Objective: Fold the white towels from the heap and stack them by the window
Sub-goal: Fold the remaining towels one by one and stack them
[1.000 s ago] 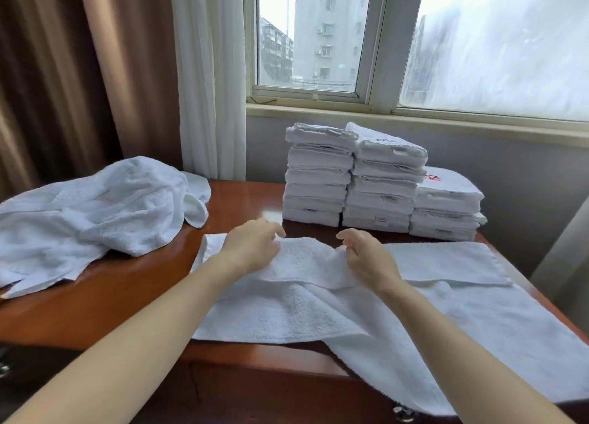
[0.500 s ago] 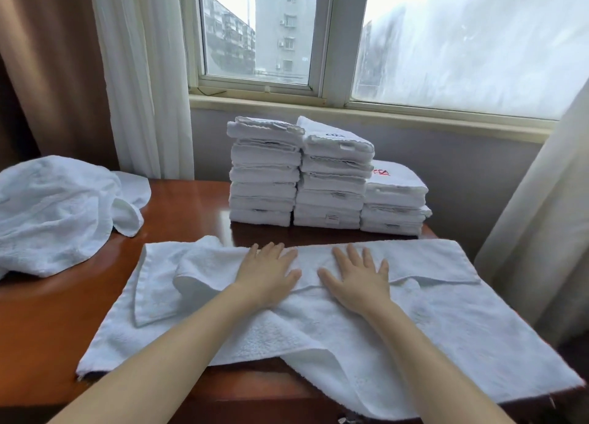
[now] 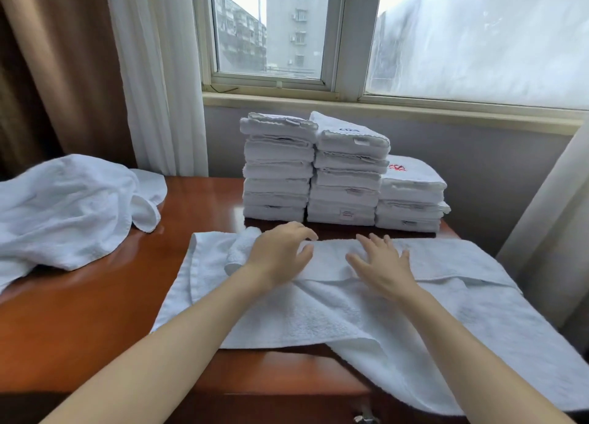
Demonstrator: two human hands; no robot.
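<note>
Two hands press the half-folded white terry towel on the glossy reddish wooden table, right hand flat, left hand arched, seemingly gripping nothing: smoothing the lengthwise fold; next, pinch one end's corners.

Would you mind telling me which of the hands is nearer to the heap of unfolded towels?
Left. The left hand rests on the spread towel, right of the heap; the right hand lies farther right.
</note>
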